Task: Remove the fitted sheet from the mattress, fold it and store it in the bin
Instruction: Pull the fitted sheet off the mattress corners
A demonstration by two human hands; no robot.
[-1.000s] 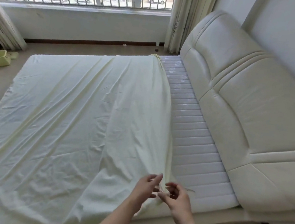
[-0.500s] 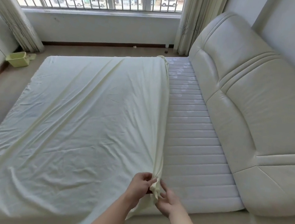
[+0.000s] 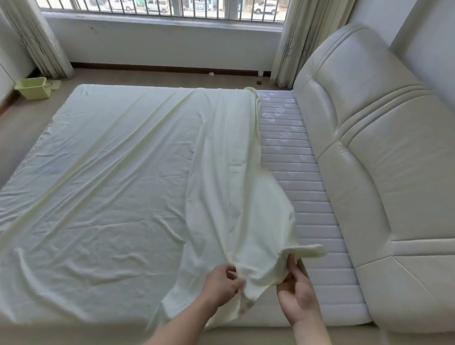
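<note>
Fingers: the left hand [image 3: 221, 284] pinches the bunched sheet corner, fingers curled; the right hand [image 3: 298, 295] holds the same bunch from beneath, thumb and fingers closed on the cloth.
Fitted sheet [image 3: 130, 188]: pale yellow, lifted at lower centre of the frame, otherwise spread over the mattress [image 3: 301, 177], whose quilted strip is bare along the right.
Far corner: at upper centre the sheet looks hooked over the mattress end; a hard pull could probably snag or strain it there.
Slip: the grip is on a small fold, so the cloth may slide out.
Bin [image 3: 34, 87]: green, on the floor at upper left, well apart; dragged cloth could trail on the floor.
</note>
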